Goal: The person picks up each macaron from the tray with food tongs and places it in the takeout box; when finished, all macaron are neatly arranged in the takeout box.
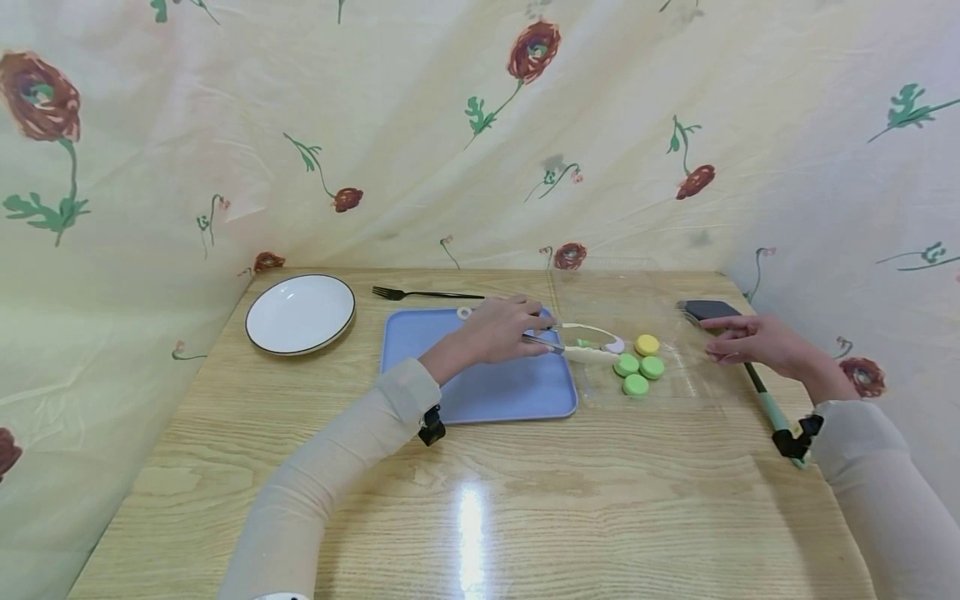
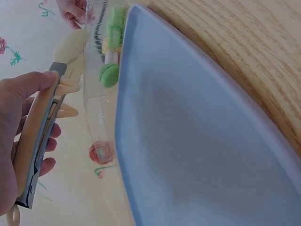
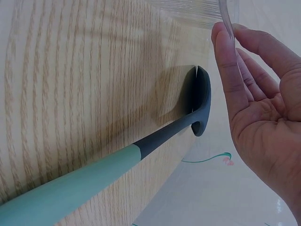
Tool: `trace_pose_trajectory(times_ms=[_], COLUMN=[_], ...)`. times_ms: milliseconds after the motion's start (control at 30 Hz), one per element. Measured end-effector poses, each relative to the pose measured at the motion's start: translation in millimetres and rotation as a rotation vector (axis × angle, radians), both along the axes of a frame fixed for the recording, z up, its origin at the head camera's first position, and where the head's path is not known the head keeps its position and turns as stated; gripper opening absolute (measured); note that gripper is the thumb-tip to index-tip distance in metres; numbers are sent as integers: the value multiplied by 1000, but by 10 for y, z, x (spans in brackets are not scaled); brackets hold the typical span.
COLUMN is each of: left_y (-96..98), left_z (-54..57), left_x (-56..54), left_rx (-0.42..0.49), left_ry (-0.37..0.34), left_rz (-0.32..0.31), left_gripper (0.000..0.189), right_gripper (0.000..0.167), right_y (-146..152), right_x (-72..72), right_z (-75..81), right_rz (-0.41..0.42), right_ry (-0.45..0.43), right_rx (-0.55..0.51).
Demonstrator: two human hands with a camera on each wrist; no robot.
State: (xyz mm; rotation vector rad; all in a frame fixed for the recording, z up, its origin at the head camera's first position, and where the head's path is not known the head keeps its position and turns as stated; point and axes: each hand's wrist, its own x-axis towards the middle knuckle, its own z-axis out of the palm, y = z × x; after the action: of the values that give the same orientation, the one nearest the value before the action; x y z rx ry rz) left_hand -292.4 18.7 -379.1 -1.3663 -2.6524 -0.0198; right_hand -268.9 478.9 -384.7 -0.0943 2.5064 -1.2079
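My left hand (image 1: 495, 331) grips a pair of metal tongs (image 2: 40, 136) with cream-coloured heads, thumb along one arm and fingers round the other. The tongs reach over a clear plastic box (image 1: 686, 383) holding several green macarons (image 1: 652, 367) and a yellow macaron (image 1: 647, 345). A lavender macaron (image 1: 615, 344) shows right at the tongs' tips in the head view. On the box's right side, my right hand (image 1: 768, 343) pinches the thin plastic edge (image 3: 226, 18) between thumb and fingertips. Under my left hand lies a blue tray (image 1: 480, 404).
A turner (image 1: 753, 379) with a dark head and green handle lies at the right, below my right hand. A white dark-rimmed plate (image 1: 300, 315) stands at the back left. Behind the tray lies a black fork (image 1: 427, 294). Flowered cloth (image 1: 420, 125) hangs along the table's back.
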Motion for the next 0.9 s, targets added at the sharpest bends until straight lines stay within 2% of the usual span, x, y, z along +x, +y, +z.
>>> trace_pose_trajectory(times_ms=[333, 433, 533, 733, 900], left_y=[-22, -53, -107, -259, -407], left_z=[0, -13, -34, -84, -120], left_x=[15, 18, 22, 37, 65], left_rx=[28, 44, 65, 114, 163], left_ry=[-8, -5, 6, 50, 59], left_rz=[-2, -3, -10, -28, -36], left_gripper=[51, 52, 53, 53, 53], right_gripper=[39, 40, 44, 33, 35], right_y=[1, -3, -8, -3, 1], right_x=[8, 10, 10, 5, 1], right_z=[3, 5, 6, 11, 13], right_rz=[5, 9, 14, 34, 40], right_ry=[3, 4, 4, -6, -5], right_rx=[-18, -18, -15, -33, -45])
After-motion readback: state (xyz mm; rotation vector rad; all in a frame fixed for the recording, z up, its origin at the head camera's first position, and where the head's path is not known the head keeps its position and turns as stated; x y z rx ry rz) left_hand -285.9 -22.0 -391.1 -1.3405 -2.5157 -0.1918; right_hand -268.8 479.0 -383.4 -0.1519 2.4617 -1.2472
